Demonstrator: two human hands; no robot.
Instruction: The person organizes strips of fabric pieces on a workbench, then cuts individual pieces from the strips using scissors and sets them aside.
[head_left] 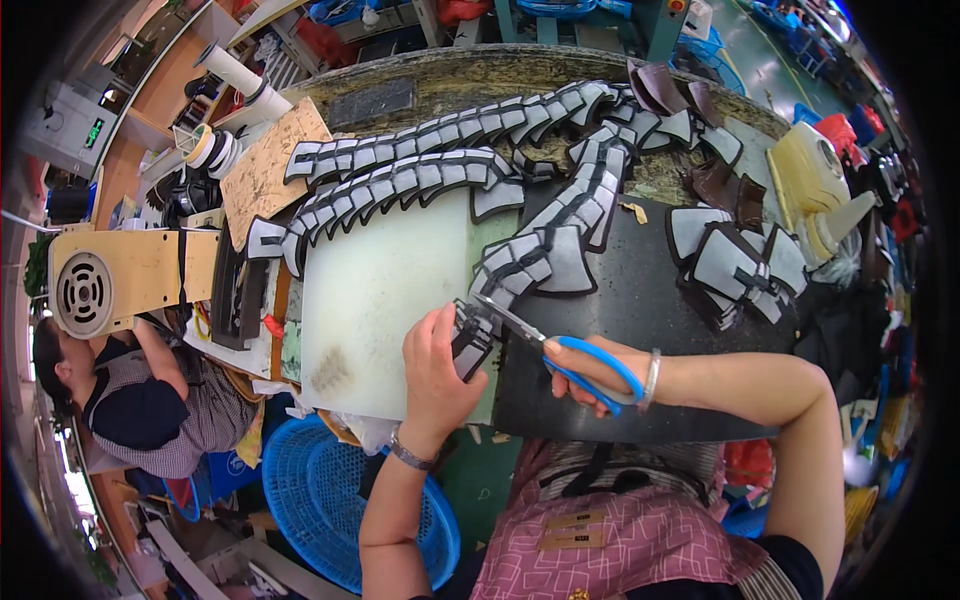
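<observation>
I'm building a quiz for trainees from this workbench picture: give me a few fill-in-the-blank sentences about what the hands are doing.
1. The right hand holds scissors with ____ handles.
2. The left hand steadies a grey and black piece at the edge of the ____ cutting board.
3. Below the table stands a blue ____.

Missing words: blue; white; basket

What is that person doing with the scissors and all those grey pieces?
A person is cutting at a work table. The right hand holds blue-handled scissors, blades open at a grey-and-black cut piece that the left hand presses down. Long overlapping rows of similar pieces lie across the table, beside a white cutting board. Another person sits at the left.
</observation>
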